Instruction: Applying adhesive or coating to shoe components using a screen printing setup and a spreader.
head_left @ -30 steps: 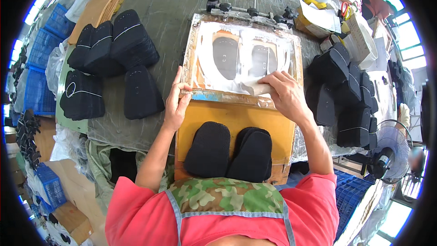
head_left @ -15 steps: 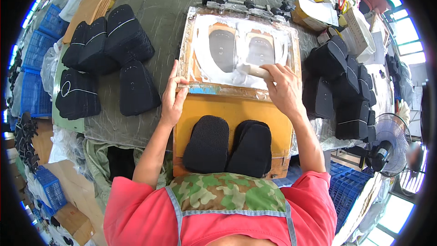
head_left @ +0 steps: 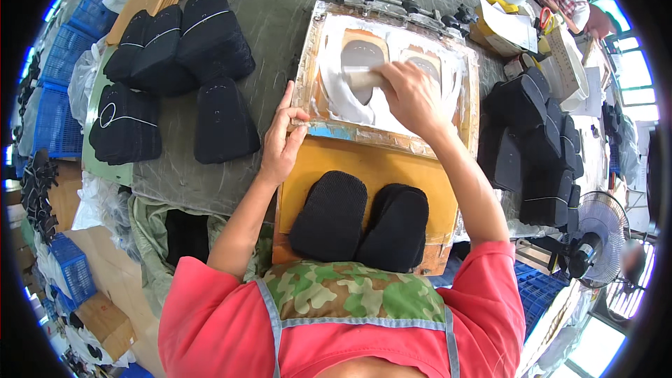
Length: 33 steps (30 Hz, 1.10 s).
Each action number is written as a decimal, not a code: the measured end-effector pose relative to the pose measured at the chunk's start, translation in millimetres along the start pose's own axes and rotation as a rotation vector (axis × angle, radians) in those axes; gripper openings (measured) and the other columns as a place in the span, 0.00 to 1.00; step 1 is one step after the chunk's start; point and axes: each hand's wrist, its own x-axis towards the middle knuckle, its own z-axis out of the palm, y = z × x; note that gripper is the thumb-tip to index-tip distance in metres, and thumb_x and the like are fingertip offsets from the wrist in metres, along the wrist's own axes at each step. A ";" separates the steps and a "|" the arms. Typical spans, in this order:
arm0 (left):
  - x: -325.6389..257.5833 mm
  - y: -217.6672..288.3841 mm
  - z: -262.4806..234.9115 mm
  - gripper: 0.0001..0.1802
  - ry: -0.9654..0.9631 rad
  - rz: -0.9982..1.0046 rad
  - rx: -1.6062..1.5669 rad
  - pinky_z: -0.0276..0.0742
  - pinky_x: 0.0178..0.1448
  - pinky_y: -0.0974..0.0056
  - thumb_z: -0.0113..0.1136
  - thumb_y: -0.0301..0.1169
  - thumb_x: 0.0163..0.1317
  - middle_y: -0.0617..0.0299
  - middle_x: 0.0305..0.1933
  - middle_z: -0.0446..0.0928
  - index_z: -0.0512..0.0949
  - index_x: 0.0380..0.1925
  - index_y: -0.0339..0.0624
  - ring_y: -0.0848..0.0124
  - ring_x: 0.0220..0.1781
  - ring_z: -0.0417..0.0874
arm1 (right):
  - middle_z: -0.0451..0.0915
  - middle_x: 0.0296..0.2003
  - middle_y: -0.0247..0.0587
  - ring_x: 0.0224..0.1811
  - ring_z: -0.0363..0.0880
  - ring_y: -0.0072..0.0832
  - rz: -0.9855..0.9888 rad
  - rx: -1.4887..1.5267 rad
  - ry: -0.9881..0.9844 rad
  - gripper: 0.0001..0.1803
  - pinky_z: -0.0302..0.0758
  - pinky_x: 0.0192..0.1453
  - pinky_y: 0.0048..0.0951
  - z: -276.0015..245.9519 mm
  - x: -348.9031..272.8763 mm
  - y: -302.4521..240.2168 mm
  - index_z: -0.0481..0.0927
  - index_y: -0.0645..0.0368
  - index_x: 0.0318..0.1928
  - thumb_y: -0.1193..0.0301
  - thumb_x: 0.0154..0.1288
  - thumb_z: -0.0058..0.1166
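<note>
A screen-printing frame (head_left: 364, 133) with a worn wooden rim lies in front of me, its mesh smeared with white paste around two sole-shaped openings. My left hand (head_left: 283, 141) grips the frame's near left corner, thumb on top and fingers at the side. My right hand (head_left: 414, 98) is closed round a pale squeegee (head_left: 362, 80), which lies across the left opening and hides part of it. The right opening is partly covered by that hand. Below the frame, black sole-shaped pieces (head_left: 329, 215) lie in two groups on a yellow board (head_left: 297, 161).
Tied stacks of black pieces (head_left: 217, 42) stand at left, more stacks (head_left: 518, 105) at right. Clamps (head_left: 409, 5) run along the frame's far edge. A box with papers (head_left: 507, 28) lies beyond, near another person (head_left: 563, 0). A fan (head_left: 595, 238) stands at lower right.
My right hand has moved left with the squeegee, from below the right opening to across the left one. My left hand keeps its grip on the corner. The whole view has shifted slightly.
</note>
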 end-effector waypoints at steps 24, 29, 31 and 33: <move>98.0 95.4 -30.7 0.29 0.138 0.370 -0.006 0.53 0.77 0.55 0.39 0.50 0.77 0.48 0.69 0.67 0.64 0.64 0.37 0.61 0.73 0.64 | 0.84 0.40 0.40 0.44 0.83 0.41 -0.104 0.366 -0.326 0.08 0.77 0.50 0.39 -147.2 -63.9 -29.9 0.82 0.59 0.37 0.77 0.55 0.63; 109.2 100.4 -23.0 0.31 0.111 0.359 -0.151 0.56 0.76 0.55 0.38 0.50 0.77 0.51 0.69 0.68 0.63 0.67 0.38 0.62 0.73 0.65 | 0.85 0.43 0.46 0.48 0.83 0.43 0.374 0.095 -0.106 0.11 0.76 0.55 0.41 -70.4 -85.5 82.7 0.85 0.58 0.44 0.71 0.63 0.56; 105.8 80.5 -7.4 0.30 0.254 0.289 -0.279 0.60 0.73 0.57 0.41 0.51 0.77 0.54 0.66 0.69 0.68 0.64 0.36 0.67 0.68 0.69 | 0.85 0.42 0.43 0.46 0.83 0.41 0.605 -0.010 -0.064 0.14 0.77 0.53 0.40 -38.9 -88.1 111.4 0.85 0.55 0.46 0.67 0.60 0.61; 93.4 42.9 -18.8 0.24 0.202 0.031 -0.088 0.69 0.61 0.63 0.50 0.46 0.75 0.61 0.52 0.77 0.75 0.57 0.36 0.72 0.50 0.76 | 0.86 0.41 0.42 0.44 0.84 0.38 0.657 -0.020 -0.008 0.15 0.77 0.50 0.38 -19.6 -85.5 117.8 0.85 0.55 0.47 0.67 0.58 0.64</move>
